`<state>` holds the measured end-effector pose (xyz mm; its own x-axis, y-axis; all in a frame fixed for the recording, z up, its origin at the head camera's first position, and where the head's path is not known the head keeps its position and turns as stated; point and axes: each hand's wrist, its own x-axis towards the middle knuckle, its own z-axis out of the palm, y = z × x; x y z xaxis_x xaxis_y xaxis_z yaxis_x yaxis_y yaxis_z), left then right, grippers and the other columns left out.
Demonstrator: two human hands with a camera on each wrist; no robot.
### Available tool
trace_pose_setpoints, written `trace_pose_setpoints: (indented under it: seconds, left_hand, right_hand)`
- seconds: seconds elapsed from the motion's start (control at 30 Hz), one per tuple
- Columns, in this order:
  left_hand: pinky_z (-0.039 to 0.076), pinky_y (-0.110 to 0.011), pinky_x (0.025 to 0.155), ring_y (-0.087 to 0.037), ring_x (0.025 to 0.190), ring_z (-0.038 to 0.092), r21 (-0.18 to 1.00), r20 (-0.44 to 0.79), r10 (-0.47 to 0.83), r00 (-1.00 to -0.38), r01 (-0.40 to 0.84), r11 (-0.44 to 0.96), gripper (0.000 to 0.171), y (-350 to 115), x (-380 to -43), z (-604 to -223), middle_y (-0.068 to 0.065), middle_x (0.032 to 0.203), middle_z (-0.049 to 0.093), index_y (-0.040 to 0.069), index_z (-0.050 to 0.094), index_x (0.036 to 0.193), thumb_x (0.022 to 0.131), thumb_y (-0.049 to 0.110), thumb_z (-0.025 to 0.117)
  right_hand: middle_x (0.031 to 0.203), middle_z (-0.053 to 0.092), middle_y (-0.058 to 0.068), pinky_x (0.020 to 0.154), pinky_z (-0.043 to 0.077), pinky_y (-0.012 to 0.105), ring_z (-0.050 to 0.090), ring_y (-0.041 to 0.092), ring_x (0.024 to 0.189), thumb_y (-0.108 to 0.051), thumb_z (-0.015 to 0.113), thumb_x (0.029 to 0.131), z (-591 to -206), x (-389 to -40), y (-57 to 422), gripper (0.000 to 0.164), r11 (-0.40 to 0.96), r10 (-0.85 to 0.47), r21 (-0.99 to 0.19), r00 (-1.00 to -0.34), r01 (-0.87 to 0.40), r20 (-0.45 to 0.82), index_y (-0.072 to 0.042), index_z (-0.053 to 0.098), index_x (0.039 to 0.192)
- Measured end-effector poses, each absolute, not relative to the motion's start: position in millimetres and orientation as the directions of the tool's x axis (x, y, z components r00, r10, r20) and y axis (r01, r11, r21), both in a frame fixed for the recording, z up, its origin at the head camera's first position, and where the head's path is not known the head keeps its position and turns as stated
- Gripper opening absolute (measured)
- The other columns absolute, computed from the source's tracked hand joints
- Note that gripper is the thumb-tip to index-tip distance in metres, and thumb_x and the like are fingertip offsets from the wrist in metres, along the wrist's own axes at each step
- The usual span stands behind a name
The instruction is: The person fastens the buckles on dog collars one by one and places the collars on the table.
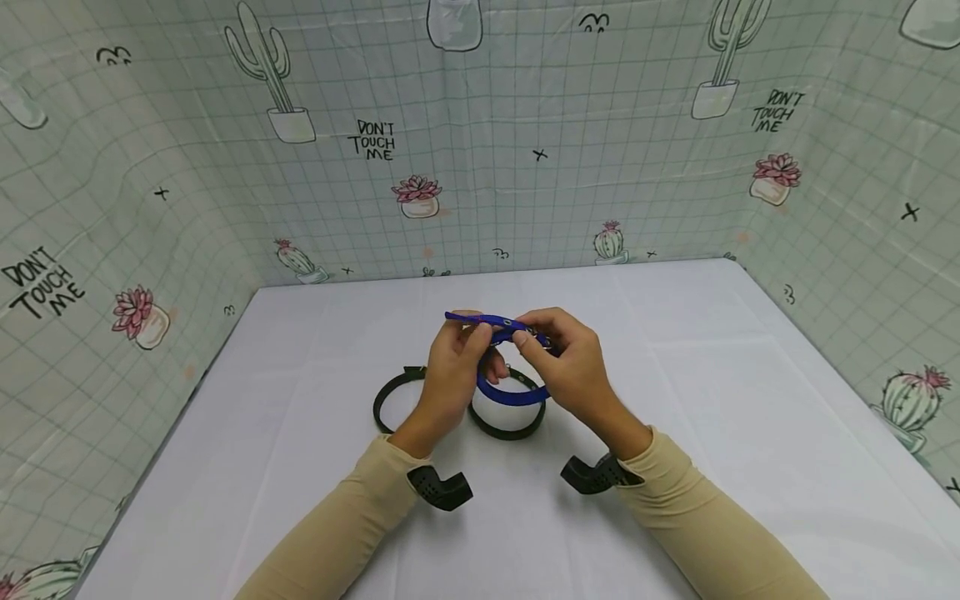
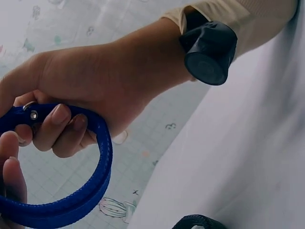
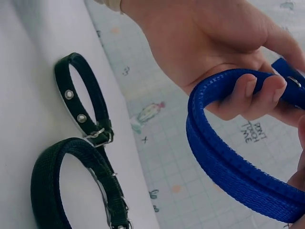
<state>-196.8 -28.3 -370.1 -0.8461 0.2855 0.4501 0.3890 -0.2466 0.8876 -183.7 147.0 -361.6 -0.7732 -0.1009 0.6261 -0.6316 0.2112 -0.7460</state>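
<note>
A blue collar [image 1: 517, 398] with metal eyelets is held up above the table, bent into a loop. My left hand [image 1: 448, 371] grips its band between thumb and fingers, and the strap's free end sticks out to the left. On the other side, my right hand [image 1: 579, 362] pinches the collar near the buckle, which the fingers partly hide. In the left wrist view, the left hand's fingers [image 2: 50, 131] curl round the blue band beside an eyelet. The right wrist view shows the right hand's fingers [image 3: 243, 95] curled over the stitched, ribbed strap.
Two dark green collars lie looped on the white table [image 1: 675, 358] below the hands. The left green collar [image 1: 380, 404] is partly behind the left forearm; the other green collar [image 1: 510, 434] sits under the blue one. A cactus-print cloth [image 1: 480, 200] encloses the table's back and sides.
</note>
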Motion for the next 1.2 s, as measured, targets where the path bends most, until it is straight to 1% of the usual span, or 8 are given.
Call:
trace_pose_setpoints:
  seconds: [0.13, 0.33, 0.5, 0.6, 0.77, 0.93, 1.03, 1.2]
  left_hand:
    - [0.052, -0.025, 0.06, -0.016, 0.067, 0.061, 0.876, 0.48, 0.287, -0.829, 0.436, -0.205, 0.022, -29, -196, -371, -0.014, 0.085, 0.061, -0.003, 0.058, 0.119, 0.104, 0.013, 0.057]
    - [0.053, -0.025, 0.061, -0.018, 0.067, 0.06, 0.864, 0.503, 0.254, -0.826, 0.487, -0.13, 0.022, -28, -195, -373, -0.016, 0.076, 0.062, -0.001, 0.066, 0.118, 0.104, 0.013, 0.057]
    - [0.054, -0.025, 0.061, -0.017, 0.067, 0.061, 0.862, 0.506, 0.241, -0.828, 0.496, -0.105, 0.023, -28, -195, -373, -0.015, 0.078, 0.062, -0.002, 0.067, 0.12, 0.103, 0.01, 0.058]
    - [0.053, -0.024, 0.061, -0.016, 0.067, 0.061, 0.864, 0.502, 0.243, -0.83, 0.493, -0.101, 0.022, -28, -194, -370, -0.014, 0.083, 0.063, -0.004, 0.067, 0.12, 0.103, 0.006, 0.057]
    - [0.048, -0.021, 0.056, -0.013, 0.064, 0.056, 0.848, 0.526, 0.26, -0.81, 0.521, -0.095, 0.022, -29, -185, -357, -0.015, 0.095, 0.061, -0.009, 0.067, 0.117, 0.101, -0.001, 0.055]
    - [0.043, -0.02, 0.051, -0.012, 0.062, 0.054, 0.827, 0.555, 0.268, -0.787, 0.555, -0.083, 0.022, -30, -186, -356, -0.011, 0.097, 0.061, -0.01, 0.068, 0.118, 0.101, -0.002, 0.054]
    - [0.042, -0.02, 0.05, -0.013, 0.061, 0.053, 0.831, 0.549, 0.275, -0.79, 0.552, -0.072, 0.023, -29, -193, -365, -0.008, 0.095, 0.06, -0.006, 0.069, 0.119, 0.102, 0.001, 0.055]
    - [0.044, -0.023, 0.052, -0.017, 0.061, 0.053, 0.829, 0.545, 0.306, -0.78, 0.555, -0.061, 0.024, -29, -200, -374, -0.007, 0.093, 0.058, 0.0, 0.07, 0.121, 0.103, 0.008, 0.056]
  right_hand:
    - [0.095, 0.068, 0.01, 0.072, 0.053, 0.026, 0.064, 0.017, 0.082, -0.002, 0.065, 0.095, -360, -183, 145, 0.019, 0.181, -0.072, -0.773, -0.792, -0.608, 0.606, -0.002, 0.067, 0.114]
    - [0.095, 0.068, 0.01, 0.07, 0.053, 0.026, 0.064, 0.019, 0.082, -0.004, 0.065, 0.097, -363, -185, 147, 0.018, 0.159, -0.076, -0.789, -0.804, -0.593, 0.589, -0.002, 0.067, 0.114]
    - [0.089, 0.066, 0.009, 0.055, 0.047, 0.025, 0.056, 0.02, 0.063, -0.006, 0.063, 0.098, -362, -188, 151, 0.015, 0.153, -0.113, -0.789, -0.803, -0.595, 0.585, -0.002, 0.067, 0.112]
    - [0.088, 0.065, 0.009, 0.052, 0.047, 0.027, 0.055, 0.021, 0.057, -0.008, 0.064, 0.097, -359, -189, 153, 0.013, 0.165, -0.119, -0.798, -0.815, -0.58, 0.568, -0.003, 0.067, 0.109]
    - [0.09, 0.068, 0.007, 0.058, 0.053, 0.03, 0.064, 0.026, 0.071, -0.007, 0.064, 0.096, -356, -190, 156, 0.014, 0.201, -0.126, -0.786, -0.811, -0.584, 0.571, -0.006, 0.069, 0.109]
    - [0.103, 0.07, 0.009, 0.073, 0.054, 0.028, 0.065, 0.021, 0.092, 0.004, 0.065, 0.093, -355, -192, 158, 0.02, 0.214, -0.151, -0.717, -0.748, -0.663, 0.647, -0.003, 0.072, 0.111]
    - [0.106, 0.069, 0.015, 0.071, 0.053, 0.025, 0.064, 0.018, 0.089, 0.011, 0.064, 0.091, -354, -193, 159, 0.021, 0.182, -0.15, -0.704, -0.727, -0.687, 0.67, 0.003, 0.072, 0.108]
    - [0.107, 0.069, 0.017, 0.072, 0.053, 0.025, 0.064, 0.016, 0.087, 0.012, 0.063, 0.091, -354, -193, 160, 0.019, 0.132, -0.144, -0.742, -0.753, -0.657, 0.642, 0.006, 0.073, 0.106]
